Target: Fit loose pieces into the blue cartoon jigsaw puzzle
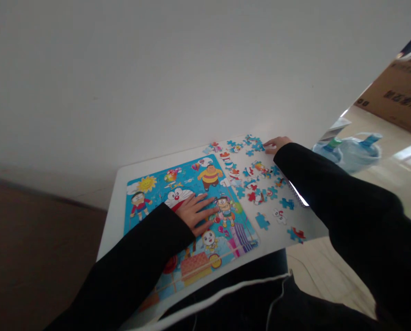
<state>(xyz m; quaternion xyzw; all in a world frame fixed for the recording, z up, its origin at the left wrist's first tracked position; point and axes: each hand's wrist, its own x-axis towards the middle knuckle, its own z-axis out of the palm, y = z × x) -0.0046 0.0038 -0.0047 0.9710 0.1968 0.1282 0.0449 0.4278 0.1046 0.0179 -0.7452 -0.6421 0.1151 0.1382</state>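
A jigsaw puzzle board (182, 177) with colourful cartoon characters on blue lies flat on a white table (117, 197). Across its middle rests my left hand (197, 214), palm down with fingers spread, holding nothing. My right hand (277, 143) is at the table's far right, by the wall. Its fingertips reach to the edge of a cluster of blue puzzle pieces (254, 141); the fingers look apart, and I see no piece held in them. More loose pieces, such as a plain blue one (262, 221) and a red-and-blue one (296, 235), lie scattered right of the board.
A phone-like device with a lit edge (299, 194) lies partly under my right forearm. The white wall (191, 82) borders the table's far side. Large water bottles (358, 151) and a cardboard box (396, 94) stand on the floor at right. A white cable (226, 290) crosses my lap.
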